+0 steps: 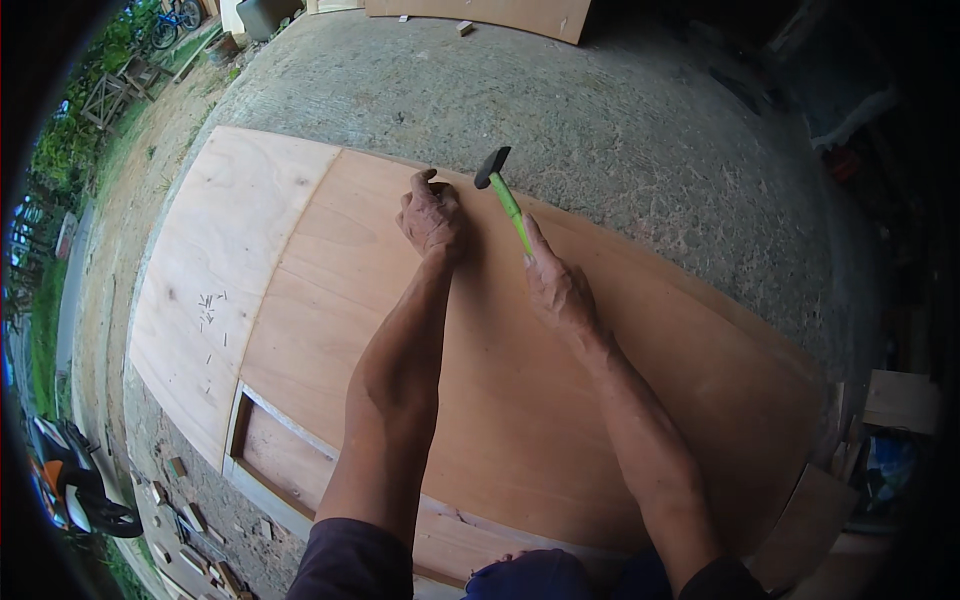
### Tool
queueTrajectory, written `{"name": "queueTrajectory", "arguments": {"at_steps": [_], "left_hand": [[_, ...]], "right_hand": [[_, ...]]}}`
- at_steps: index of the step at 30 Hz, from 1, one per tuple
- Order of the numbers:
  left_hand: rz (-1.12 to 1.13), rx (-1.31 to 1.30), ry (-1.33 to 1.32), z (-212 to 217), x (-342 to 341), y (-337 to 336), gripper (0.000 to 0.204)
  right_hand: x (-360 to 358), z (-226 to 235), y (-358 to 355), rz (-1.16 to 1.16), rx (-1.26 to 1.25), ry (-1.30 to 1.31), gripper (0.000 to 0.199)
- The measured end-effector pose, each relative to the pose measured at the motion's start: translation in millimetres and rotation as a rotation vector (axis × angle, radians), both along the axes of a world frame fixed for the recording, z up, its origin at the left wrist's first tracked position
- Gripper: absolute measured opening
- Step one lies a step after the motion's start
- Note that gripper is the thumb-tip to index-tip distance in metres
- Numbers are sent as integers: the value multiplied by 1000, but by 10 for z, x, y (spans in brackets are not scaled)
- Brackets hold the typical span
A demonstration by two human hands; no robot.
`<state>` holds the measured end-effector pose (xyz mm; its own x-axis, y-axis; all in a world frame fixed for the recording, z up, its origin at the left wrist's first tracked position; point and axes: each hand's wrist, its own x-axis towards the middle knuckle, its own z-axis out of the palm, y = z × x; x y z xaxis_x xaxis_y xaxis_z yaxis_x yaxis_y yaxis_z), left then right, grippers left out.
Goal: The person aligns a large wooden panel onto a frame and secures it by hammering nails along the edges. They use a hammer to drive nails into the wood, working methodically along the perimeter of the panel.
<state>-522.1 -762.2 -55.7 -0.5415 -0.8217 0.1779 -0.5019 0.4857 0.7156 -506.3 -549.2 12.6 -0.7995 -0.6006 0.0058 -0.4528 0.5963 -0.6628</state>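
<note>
My right hand point(562, 292) grips a hammer point(510, 205) with a bright green handle and a dark head. The hammer head hangs over the far edge of a large brown plywood panel point(520, 420). To its left, my left hand point(432, 218) rests at the same far edge with its fingers curled together. Whatever those fingers pinch, if anything, is too small or hidden to make out. Several small loose nails point(208, 310) lie scattered on the pale plywood section point(225, 240) at the left.
A framed rectangular opening point(285, 450) sits at the panel's near left. Wood offcuts point(195, 517) litter the ground below it. Rough concrete floor point(660, 150) runs beyond the panel, with another board point(490, 14) at the back. A motorcycle point(80, 485) stands at far left.
</note>
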Motion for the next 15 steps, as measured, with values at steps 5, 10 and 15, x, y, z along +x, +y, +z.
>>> {"name": "queueTrajectory", "arguments": {"at_steps": [5, 10, 15], "left_hand": [[-13, -22, 9, -22, -12, -7, 32], [-5, -35, 5, -47, 9, -41, 34], [56, 44, 114, -42, -30, 1, 44]], "right_hand": [[-114, -62, -376, 101, -23, 192, 67], [-204, -43, -468, 131, 190, 77, 74], [-138, -45, -425, 126, 115, 172, 75]]}}
